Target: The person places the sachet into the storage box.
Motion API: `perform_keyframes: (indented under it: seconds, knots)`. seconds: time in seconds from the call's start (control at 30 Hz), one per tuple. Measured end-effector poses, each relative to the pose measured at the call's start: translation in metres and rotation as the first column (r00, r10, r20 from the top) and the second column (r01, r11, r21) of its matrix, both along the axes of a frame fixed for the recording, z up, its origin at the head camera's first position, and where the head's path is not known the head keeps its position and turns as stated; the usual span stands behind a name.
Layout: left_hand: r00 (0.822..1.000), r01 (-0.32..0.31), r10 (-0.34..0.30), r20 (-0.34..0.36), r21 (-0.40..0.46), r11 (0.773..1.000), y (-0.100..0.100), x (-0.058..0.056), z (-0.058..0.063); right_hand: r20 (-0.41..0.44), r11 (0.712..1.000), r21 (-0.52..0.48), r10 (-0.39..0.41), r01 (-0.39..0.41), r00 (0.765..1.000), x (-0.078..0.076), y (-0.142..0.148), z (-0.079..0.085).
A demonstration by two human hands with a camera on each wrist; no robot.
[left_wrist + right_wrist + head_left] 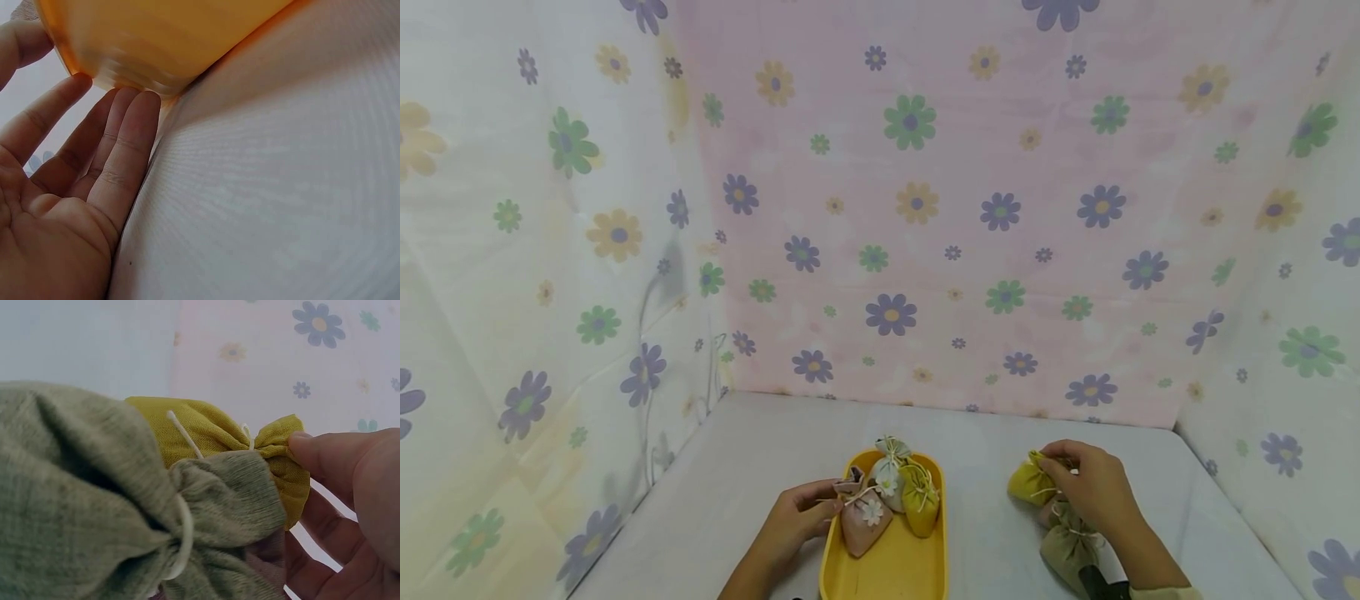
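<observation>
A yellow tray (887,575) lies on the table, holding a pink pouch (863,527) with a white flower, a pale grey-green pouch (889,479) and a yellow pouch (921,503). My left hand (801,515) is at the tray's left side; its loosely extended fingertips touch the outer wall (156,37). Out on the right, my right hand (1093,487) pinches the gathered top of another yellow drawstring pouch (187,425) between thumb and fingers. Right beside that one sits an olive-green pouch (75,487), with a brownish-pink pouch (1047,514) mostly hidden between them.
Flower-printed cloth (917,250) hangs at the back and both sides of the white table (767,433). A black strap (1101,583) shows by the right wrist, overlapping the olive pouch in the head view.
</observation>
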State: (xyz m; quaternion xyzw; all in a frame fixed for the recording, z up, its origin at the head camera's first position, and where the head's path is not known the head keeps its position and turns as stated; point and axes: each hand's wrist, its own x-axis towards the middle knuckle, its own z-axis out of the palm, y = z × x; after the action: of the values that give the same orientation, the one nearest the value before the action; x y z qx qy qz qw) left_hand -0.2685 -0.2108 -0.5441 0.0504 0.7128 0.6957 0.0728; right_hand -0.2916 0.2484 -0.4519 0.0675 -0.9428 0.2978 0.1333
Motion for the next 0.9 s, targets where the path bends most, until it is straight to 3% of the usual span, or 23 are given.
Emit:
perform_keyframes:
  seconds: [0.6, 0.9]
  knots:
    - [1.0, -0.012, 0.012, 0.003, -0.019, 1.0, 0.0, -0.001, 0.001, -0.075, 0.999, 0.025, 0.036, -0.034, 0.997, 0.016, -0.019, 0.025]
    - [1.0, -0.013, 0.013, 0.001, -0.015, 1.0, 0.0, -0.001, 0.0, -0.149, 0.995, 0.018, 0.1, -0.098, 0.984, 0.028, -0.031, 0.037]
